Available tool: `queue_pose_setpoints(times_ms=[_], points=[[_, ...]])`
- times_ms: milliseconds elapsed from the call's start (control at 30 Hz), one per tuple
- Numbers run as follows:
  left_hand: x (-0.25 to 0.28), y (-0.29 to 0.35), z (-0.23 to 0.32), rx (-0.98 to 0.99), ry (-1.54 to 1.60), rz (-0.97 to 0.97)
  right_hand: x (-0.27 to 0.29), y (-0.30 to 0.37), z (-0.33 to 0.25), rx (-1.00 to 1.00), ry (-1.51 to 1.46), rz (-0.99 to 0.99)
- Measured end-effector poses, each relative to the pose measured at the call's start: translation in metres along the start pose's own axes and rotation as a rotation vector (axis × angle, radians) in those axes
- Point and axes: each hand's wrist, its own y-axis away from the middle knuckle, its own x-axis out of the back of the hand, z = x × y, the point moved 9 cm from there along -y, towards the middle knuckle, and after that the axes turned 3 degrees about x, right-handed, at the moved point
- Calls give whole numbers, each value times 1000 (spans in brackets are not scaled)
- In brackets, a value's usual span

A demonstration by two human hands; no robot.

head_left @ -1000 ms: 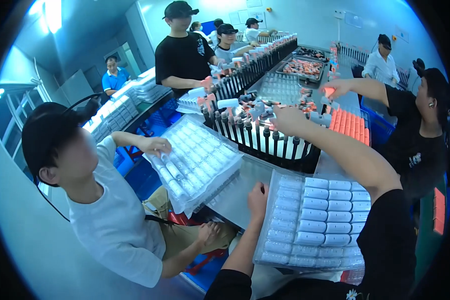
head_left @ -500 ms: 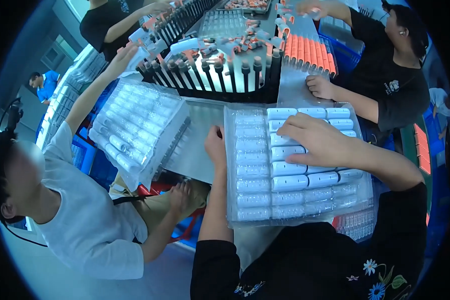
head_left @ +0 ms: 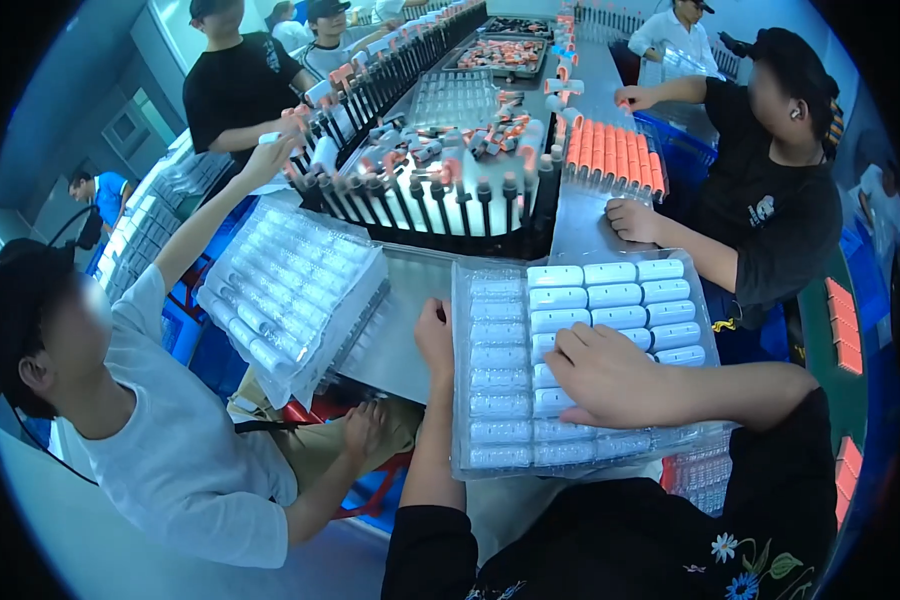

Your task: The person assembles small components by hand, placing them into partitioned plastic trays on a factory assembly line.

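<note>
In front of me lies a clear plastic tray [head_left: 495, 465] with rows of glossy slots. Smooth white cylindrical shells [head_left: 610, 272] fill much of its middle and right columns. My right hand [head_left: 615, 378] rests over the middle rows, its bent fingers and thumb apart and touching the shells. Whether any shell sits under the palm is hidden. Beside the tray's left edge, my left hand [head_left: 434, 335] is loosely curled closed on the metal table [head_left: 410, 275], with nothing visible in it.
At left, a seated co-worker in white reaches past a stack of filled trays [head_left: 285, 290] to a line of black upright holders [head_left: 430, 205]. Orange parts [head_left: 610, 155] lie in a tray ahead. Another co-worker's hand [head_left: 632, 220] rests near my tray's far right corner.
The view has tilted up, so the tray sits lower. My right hand has moved nearer to me over the shells, its fingers more bent. My left hand stays beside the tray.
</note>
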Motion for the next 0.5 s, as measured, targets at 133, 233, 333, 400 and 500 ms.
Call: queue_pose_setpoints(times_ms=[133, 233, 333, 400, 500], points=[[-7, 3, 2, 27, 49, 3, 4, -1, 24, -77, -238, -70], [2, -2, -4, -44, 35, 54, 56, 4, 45, -159, -592, 124], [5, 0, -2, -11, 17, 46, 98, 18, 132, -300, -285, 558], [1, 1, 6, 5, 6, 9, 124, 25, 175, -173, 191, 794], [12, 2, 6, 17, 7, 27, 116, -5, 274, -604, -228, 653]])
